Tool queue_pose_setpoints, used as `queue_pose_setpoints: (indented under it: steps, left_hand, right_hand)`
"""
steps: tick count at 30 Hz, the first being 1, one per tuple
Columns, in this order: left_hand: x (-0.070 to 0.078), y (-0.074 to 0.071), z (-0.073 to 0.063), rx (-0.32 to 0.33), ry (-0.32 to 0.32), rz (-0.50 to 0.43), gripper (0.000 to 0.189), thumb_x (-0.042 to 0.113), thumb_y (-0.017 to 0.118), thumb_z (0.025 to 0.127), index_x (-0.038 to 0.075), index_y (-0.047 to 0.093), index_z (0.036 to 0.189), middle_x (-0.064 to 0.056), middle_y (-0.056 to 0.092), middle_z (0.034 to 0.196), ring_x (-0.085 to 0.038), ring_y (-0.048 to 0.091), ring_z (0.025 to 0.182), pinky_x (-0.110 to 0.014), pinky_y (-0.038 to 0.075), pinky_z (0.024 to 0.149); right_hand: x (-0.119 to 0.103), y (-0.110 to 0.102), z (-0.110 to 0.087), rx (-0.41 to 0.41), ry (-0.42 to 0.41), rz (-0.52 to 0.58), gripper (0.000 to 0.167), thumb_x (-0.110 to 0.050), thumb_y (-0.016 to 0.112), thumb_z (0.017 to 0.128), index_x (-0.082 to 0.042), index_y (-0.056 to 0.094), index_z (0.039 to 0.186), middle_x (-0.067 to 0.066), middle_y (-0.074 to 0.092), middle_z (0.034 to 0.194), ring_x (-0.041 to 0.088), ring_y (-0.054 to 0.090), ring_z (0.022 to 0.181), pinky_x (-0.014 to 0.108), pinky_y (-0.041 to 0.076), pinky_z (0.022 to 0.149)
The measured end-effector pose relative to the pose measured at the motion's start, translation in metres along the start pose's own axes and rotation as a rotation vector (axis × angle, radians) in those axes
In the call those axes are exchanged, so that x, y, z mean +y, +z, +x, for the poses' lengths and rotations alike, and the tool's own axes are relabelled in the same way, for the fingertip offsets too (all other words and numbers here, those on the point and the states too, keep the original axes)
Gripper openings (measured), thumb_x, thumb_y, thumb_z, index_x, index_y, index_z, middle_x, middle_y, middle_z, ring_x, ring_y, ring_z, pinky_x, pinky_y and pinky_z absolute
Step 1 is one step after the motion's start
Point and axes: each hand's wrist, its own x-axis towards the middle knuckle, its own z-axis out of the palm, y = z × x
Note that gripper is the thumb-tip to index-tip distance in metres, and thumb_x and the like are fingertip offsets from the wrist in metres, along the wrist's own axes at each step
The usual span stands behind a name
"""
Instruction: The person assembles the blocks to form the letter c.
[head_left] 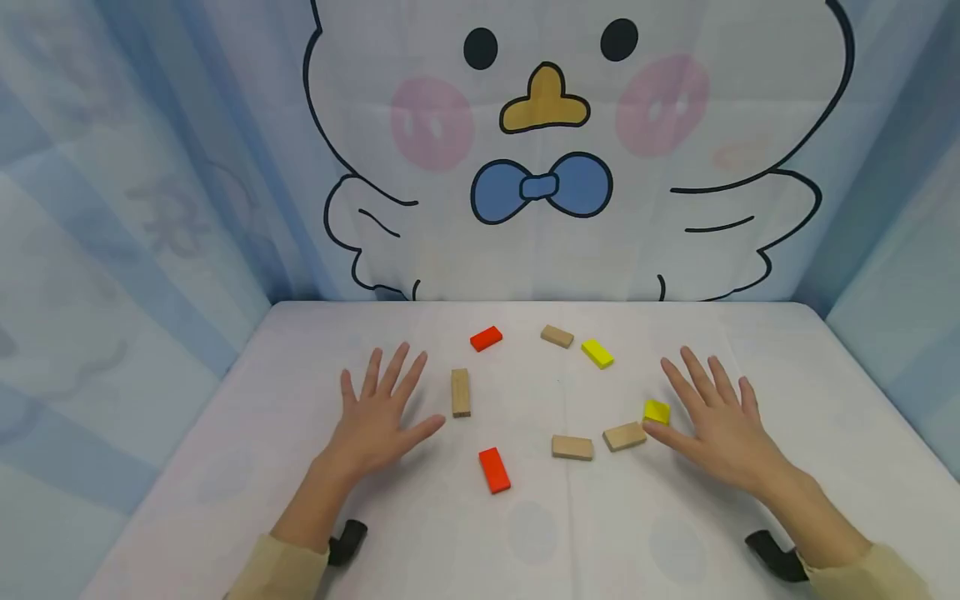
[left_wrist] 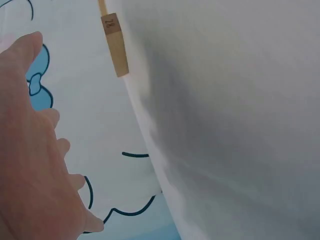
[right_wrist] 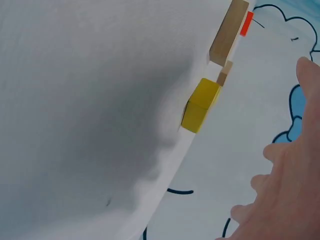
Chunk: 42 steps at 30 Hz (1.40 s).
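Note:
My left hand [head_left: 378, 425] is spread, palm down, over the white table, holding nothing. Nearest to it lies a wooden block [head_left: 461, 392], whose end carries a dark mark in the left wrist view. A red block [head_left: 495, 471] lies nearer me. On the other side, my right hand [head_left: 723, 433] is likewise spread and holds nothing. Its thumb overlaps the edge of a yellow block [head_left: 657, 411] in the head view, but the right wrist view shows hand and block [right_wrist: 201, 106] apart. Beside that block is a wooden block [head_left: 625, 437], and another wooden block [head_left: 572, 447] lies left of it.
Farther back lie a red block [head_left: 486, 338], a wooden block [head_left: 557, 336] and a yellow block [head_left: 597, 353]. A curtain [head_left: 540, 250] with a cartoon figure hangs behind the table's far edge. Black wrist mounts [head_left: 347, 543] stick out inward from both sleeves.

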Motion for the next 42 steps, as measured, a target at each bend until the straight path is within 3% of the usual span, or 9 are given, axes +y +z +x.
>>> queue_pose_setpoints:
  steps: [7, 12, 20, 28, 36, 42]
  left_hand:
    - [0.006, 0.002, 0.011, 0.004, 0.027, -0.033, 0.092, 0.067, 0.054, 0.092, 0.025, 0.014, 0.164, -0.007, 0.002, 0.169, -0.040, -0.005, 0.152, -0.077, -0.003, 0.109]
    - [0.010, 0.007, 0.017, 0.006, 0.048, -0.123, 0.091, 0.065, 0.055, 0.092, 0.027, 0.014, 0.164, -0.002, 0.001, 0.170, -0.037, -0.004, 0.153, -0.075, -0.002, 0.110]
    - [0.017, 0.016, 0.031, -0.003, 0.143, -0.218, 0.088, 0.061, 0.055, 0.093, 0.026, 0.015, 0.164, 0.000, 0.006, 0.169, -0.033, 0.004, 0.153, -0.072, 0.004, 0.113]
    - [0.013, 0.024, 0.038, -0.004, 0.241, -0.332, 0.083, 0.054, 0.060, 0.094, 0.024, 0.025, 0.162, 0.003, 0.014, 0.168, -0.029, 0.012, 0.152, -0.065, 0.006, 0.117]
    - [0.007, 0.031, 0.045, 0.006, 0.315, -0.380, 0.076, 0.044, 0.064, 0.094, 0.017, 0.035, 0.159, -0.001, 0.026, 0.164, -0.025, 0.023, 0.149, -0.059, 0.014, 0.119]
    - [0.006, 0.033, 0.050, -0.018, 0.298, -0.415, 0.073, 0.040, 0.068, 0.093, 0.018, 0.039, 0.157, 0.000, 0.030, 0.162, -0.025, 0.028, 0.147, -0.053, 0.027, 0.117]
  right_hand:
    - [-0.019, 0.002, 0.011, -0.025, -0.011, 0.024, 0.096, -0.058, 0.062, 0.093, -0.011, 0.017, 0.163, 0.021, 0.003, 0.167, 0.052, 0.001, 0.148, 0.072, -0.008, 0.111]
    - [-0.029, 0.006, 0.018, -0.033, -0.040, 0.054, 0.094, -0.059, 0.061, 0.094, -0.011, 0.018, 0.163, 0.019, 0.004, 0.167, 0.048, -0.002, 0.149, 0.073, -0.005, 0.111]
    - [-0.044, 0.011, 0.024, -0.017, -0.086, 0.105, 0.092, -0.057, 0.063, 0.093, -0.011, 0.022, 0.162, 0.018, 0.008, 0.167, 0.046, 0.001, 0.150, 0.073, 0.000, 0.111]
    - [-0.062, 0.020, 0.032, -0.003, -0.133, 0.135, 0.089, -0.055, 0.065, 0.092, -0.011, 0.028, 0.160, 0.016, 0.015, 0.166, 0.046, 0.009, 0.149, 0.072, 0.004, 0.112]
    - [-0.078, 0.031, 0.042, 0.021, -0.272, 0.191, 0.084, -0.046, 0.074, 0.089, -0.014, 0.037, 0.158, 0.012, 0.026, 0.163, 0.040, 0.024, 0.146, 0.070, 0.010, 0.112]
    - [-0.089, 0.035, 0.052, -0.051, -0.392, 0.303, 0.078, -0.045, 0.076, 0.089, -0.020, 0.043, 0.155, 0.006, 0.034, 0.160, 0.033, 0.030, 0.145, 0.064, 0.021, 0.114]
